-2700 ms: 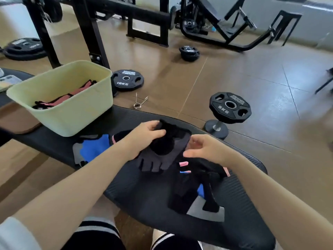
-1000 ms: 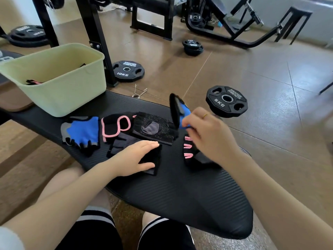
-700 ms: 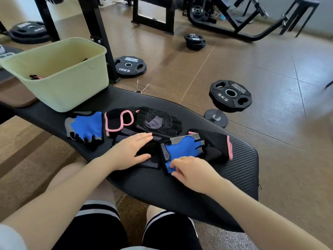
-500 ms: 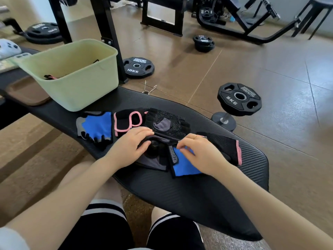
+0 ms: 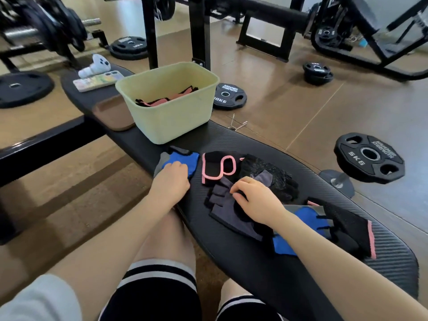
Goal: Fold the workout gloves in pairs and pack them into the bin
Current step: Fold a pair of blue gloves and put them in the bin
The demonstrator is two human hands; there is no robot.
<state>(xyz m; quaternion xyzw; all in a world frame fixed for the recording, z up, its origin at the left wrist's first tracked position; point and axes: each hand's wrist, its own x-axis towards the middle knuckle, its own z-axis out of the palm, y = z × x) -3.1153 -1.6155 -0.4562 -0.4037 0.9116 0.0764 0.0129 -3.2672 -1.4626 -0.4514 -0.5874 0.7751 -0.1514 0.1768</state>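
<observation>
Several workout gloves lie on the black bench pad. My left hand rests on a blue glove at the pad's left edge, fingers curled over it. My right hand presses on a grey-palmed black glove. Above it lie a black glove with pink trim and a black mesh glove. A second blue glove and another pink-trimmed black glove lie under and right of my right forearm. The pale green bin stands behind, holding a black and pink pair.
A phone and a white toy lie on the bench's far end beyond the bin. A brown pad sits left of the bin. Weight plates and rack legs stand on the floor around the bench.
My left hand moved left from the grey-palmed glove onto the blue glove. My right hand left the second blue glove and now presses the grey-palmed one. The view tilted up and shifted.
</observation>
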